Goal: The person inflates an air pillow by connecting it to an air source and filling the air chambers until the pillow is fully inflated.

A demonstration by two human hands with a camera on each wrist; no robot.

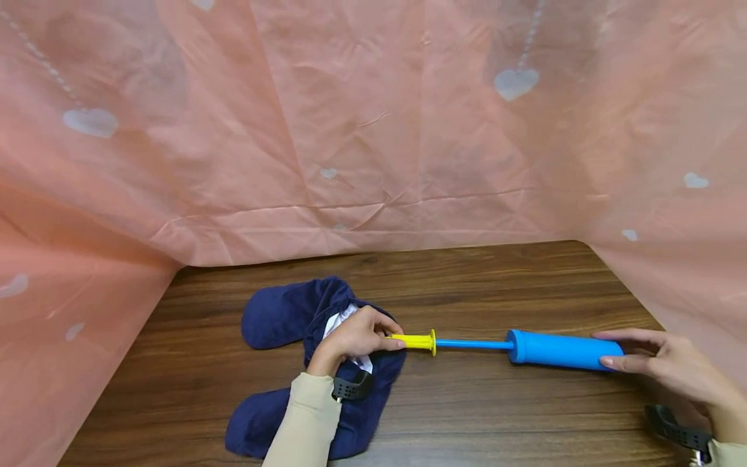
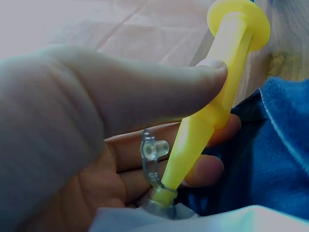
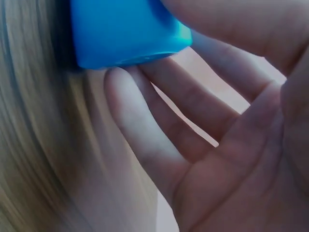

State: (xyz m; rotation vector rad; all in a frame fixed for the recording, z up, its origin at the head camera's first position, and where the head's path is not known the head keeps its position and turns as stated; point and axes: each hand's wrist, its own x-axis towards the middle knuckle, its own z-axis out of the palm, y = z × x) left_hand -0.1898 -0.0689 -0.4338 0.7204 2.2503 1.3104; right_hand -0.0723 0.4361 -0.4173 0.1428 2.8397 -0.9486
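A blue hand air pump [image 1: 563, 350] with a yellow nozzle [image 1: 417, 341] lies sideways, its thin blue rod [image 1: 473, 344] drawn out of the barrel. My left hand [image 1: 362, 332] pinches the nozzle between thumb and fingers. In the left wrist view the nozzle's tapered tip sits in a clear plastic valve [image 2: 163, 205], its small cap [image 2: 155, 149] hanging at the side. White material [image 2: 207, 220] surrounds the valve, within a navy U-shaped fabric cover [image 1: 373, 421] under my left hand. My right hand [image 1: 679, 366] grips the barrel's far end with thumb and fingertips.
Everything lies on a dark wood-grain table [image 1: 467, 415]. Pink curtains [image 1: 373, 130] with pale hearts hang behind it and along both sides. A black band [image 1: 353, 387] circles the left wrist, and another band [image 1: 677, 429] is on the right.
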